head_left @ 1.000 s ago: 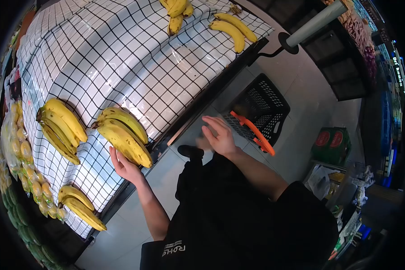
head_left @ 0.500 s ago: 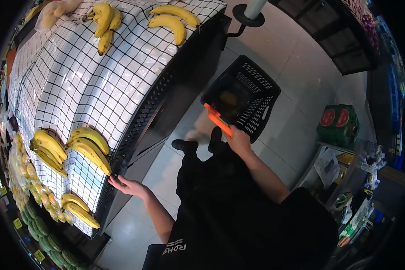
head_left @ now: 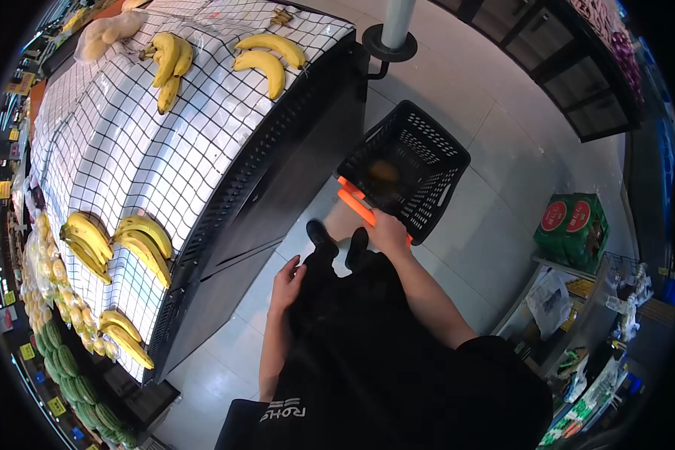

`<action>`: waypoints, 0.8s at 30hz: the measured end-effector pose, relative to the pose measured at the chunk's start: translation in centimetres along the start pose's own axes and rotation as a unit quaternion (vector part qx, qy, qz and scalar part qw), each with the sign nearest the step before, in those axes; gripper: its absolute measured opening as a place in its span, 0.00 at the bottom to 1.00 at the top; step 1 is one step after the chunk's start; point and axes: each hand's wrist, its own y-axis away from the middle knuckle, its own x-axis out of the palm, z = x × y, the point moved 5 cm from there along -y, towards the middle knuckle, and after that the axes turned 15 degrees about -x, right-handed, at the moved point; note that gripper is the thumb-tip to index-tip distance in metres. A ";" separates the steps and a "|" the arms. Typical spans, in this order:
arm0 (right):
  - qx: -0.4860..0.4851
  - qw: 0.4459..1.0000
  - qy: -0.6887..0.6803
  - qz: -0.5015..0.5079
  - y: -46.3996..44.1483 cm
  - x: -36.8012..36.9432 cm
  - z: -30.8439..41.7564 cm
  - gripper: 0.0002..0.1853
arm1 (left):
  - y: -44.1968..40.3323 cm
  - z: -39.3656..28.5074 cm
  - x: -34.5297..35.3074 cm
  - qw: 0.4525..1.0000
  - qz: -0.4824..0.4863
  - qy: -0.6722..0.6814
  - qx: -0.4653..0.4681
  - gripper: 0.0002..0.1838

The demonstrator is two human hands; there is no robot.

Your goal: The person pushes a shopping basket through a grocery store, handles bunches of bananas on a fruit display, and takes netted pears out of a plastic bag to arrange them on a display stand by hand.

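Note:
My right hand (head_left: 389, 232) is wrapped round the orange handle (head_left: 356, 207) of a black shopping basket (head_left: 451, 182). Inside the basket a brownish-yellow item (head_left: 383, 172) lies at the bottom, too dim to name. My left hand (head_left: 286, 283) hangs near my leg, away from the display, its fingers loosely bent and apart, holding nothing. Nearest to it on the display are a bunch of bananas (head_left: 144, 247) and, lower down, a smaller bunch (head_left: 126, 341). Another banana bunch (head_left: 87, 244) lies further in.
A display stand (head_left: 202, 142) with a checked cover runs along my left, bearing more bananas (head_left: 169, 66) at its far end. A pole (head_left: 397, 26) rises by its corner. Green cartons (head_left: 574, 231) sit on a shelf at right. Long green vegetables (head_left: 71, 375) lie at lower left.
My left hand has drawn back from the display edge beside the bananas, moving right towards my body. My right hand keeps hold of the basket handle. My view and feet have shifted slightly.

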 end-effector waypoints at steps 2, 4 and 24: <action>-0.001 1.000 0.006 0.006 -0.5 -0.9 -0.8 0.19 | -0.7 0.0 -0.6 0.999 -0.029 -0.033 -0.004 0.29; 0.003 1.000 0.014 0.007 -1.1 -1.8 -1.8 0.18 | -0.8 -0.5 -0.4 0.999 -0.031 -0.018 -0.001 0.29; 0.080 0.995 0.060 0.020 -5.8 -7.3 -5.0 0.17 | -4.2 -6.0 -3.0 0.998 -0.038 0.007 0.053 0.28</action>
